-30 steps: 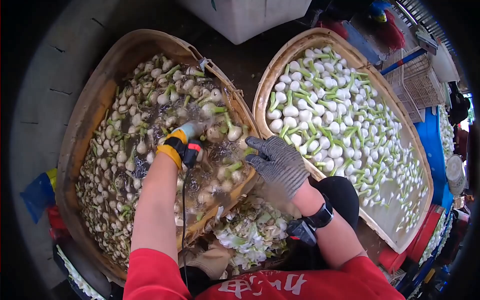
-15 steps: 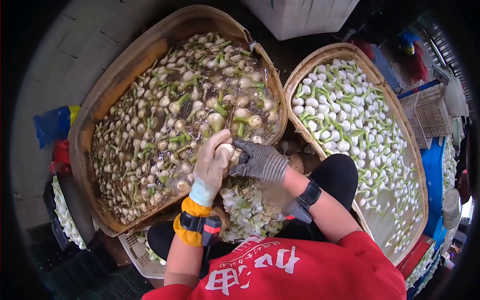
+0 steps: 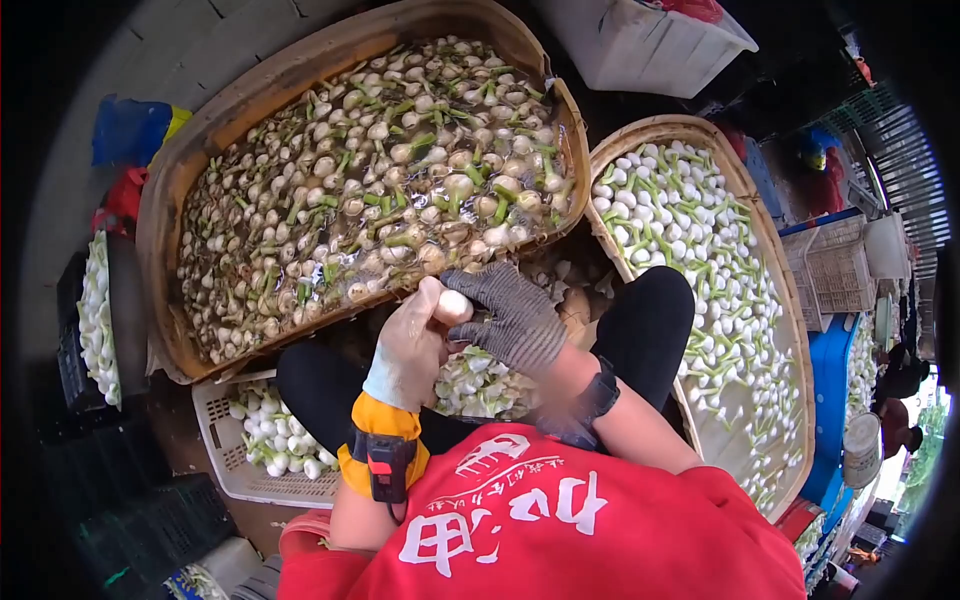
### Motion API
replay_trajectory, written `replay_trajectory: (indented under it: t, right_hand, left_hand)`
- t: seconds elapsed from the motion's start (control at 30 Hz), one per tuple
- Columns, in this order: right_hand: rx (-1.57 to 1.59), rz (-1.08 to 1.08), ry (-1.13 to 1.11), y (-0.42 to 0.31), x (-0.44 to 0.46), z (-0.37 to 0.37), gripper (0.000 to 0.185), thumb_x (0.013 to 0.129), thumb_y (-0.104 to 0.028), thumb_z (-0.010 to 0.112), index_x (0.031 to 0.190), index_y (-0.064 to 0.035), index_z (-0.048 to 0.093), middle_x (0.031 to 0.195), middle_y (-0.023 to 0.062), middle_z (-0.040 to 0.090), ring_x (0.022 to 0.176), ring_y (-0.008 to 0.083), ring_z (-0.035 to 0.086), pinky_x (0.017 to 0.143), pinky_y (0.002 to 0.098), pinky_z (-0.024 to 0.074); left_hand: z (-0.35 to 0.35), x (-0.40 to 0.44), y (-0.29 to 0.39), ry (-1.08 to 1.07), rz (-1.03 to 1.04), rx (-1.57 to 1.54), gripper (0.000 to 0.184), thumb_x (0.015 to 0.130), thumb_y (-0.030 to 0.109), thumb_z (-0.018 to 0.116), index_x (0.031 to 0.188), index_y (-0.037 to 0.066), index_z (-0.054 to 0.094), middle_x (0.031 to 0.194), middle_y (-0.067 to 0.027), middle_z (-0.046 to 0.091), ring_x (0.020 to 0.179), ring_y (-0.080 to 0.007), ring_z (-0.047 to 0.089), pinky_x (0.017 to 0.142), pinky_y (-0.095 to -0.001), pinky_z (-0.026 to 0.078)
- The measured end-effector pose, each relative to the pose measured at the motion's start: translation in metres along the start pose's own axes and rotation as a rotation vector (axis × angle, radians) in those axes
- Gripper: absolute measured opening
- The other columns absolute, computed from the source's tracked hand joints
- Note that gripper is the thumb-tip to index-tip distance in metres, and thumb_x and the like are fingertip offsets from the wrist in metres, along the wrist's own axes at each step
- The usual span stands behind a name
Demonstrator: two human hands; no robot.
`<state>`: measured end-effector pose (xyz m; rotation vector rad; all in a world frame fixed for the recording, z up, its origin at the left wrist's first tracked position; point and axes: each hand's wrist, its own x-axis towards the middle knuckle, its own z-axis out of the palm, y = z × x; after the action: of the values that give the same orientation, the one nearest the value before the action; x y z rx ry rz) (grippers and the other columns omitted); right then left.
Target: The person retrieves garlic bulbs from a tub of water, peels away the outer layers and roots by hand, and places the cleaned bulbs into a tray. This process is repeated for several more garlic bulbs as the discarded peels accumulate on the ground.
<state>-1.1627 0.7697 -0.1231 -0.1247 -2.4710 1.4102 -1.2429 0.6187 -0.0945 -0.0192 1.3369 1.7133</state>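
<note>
My left hand (image 3: pixel 408 340), in a pale glove, grips a white garlic bulb (image 3: pixel 454 308) in front of my lap. My right hand (image 3: pixel 515 318), in a grey knitted glove, has its fingers closed around the other side of the same bulb. Between my knees, under the hands, lies a heap of pale peelings (image 3: pixel 485 385). Just beyond the hands is a big tub (image 3: pixel 215 128) of murky water, full of unpeeled garlic bulbs (image 3: pixel 330 195) with short green stems.
To the right stands a second tub (image 3: pixel 700 130) holding clean white garlic bulbs (image 3: pixel 690 230). A white basket (image 3: pixel 225 450) with more bulbs sits by my left leg. A white bin (image 3: pixel 650 50) is at the far side. Crates (image 3: pixel 835 265) and a blue container (image 3: pixel 830 385) line the right.
Both hands have drawn back from above the big tub's near edge towards my lap, still around a bulb, which now shows white and rounded. The view has shifted, bringing the left basket into sight.
</note>
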Motion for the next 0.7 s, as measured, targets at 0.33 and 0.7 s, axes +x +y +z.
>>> replay_trajectory:
  t: [0.33, 0.7]
  right_hand:
    - [-0.486, -0.089, -0.006, -0.035, -0.008, -0.001, 0.013, 0.085, -0.024, 0.061, 0.086, -0.0137, 0.069, 0.080, 0.0090, 0.065, 0.075, 0.0301, 0.063, 0.063, 0.0433, 0.0499]
    - [-0.401, 0.038, -0.009, -0.051, -0.005, 0.002, 0.016, 0.083, -0.025, 0.061, 0.083, -0.0091, 0.062, 0.081, 0.0150, 0.063, 0.075, 0.0341, 0.064, 0.068, 0.0450, 0.0514]
  left_hand:
    - [-0.015, -0.002, -0.039, -0.015, 0.093, -0.406, 0.039, 0.097, 0.043, 0.056, 0.106, 0.005, 0.059, 0.092, -0.0002, 0.058, 0.084, -0.0098, 0.055, 0.076, -0.0244, 0.047]
    - [0.004, -0.040, -0.012, -0.070, 0.164, -0.128, 0.045, 0.101, 0.039, 0.044, 0.120, -0.001, 0.054, 0.092, -0.0044, 0.059, 0.074, -0.0119, 0.054, 0.065, -0.0256, 0.043]
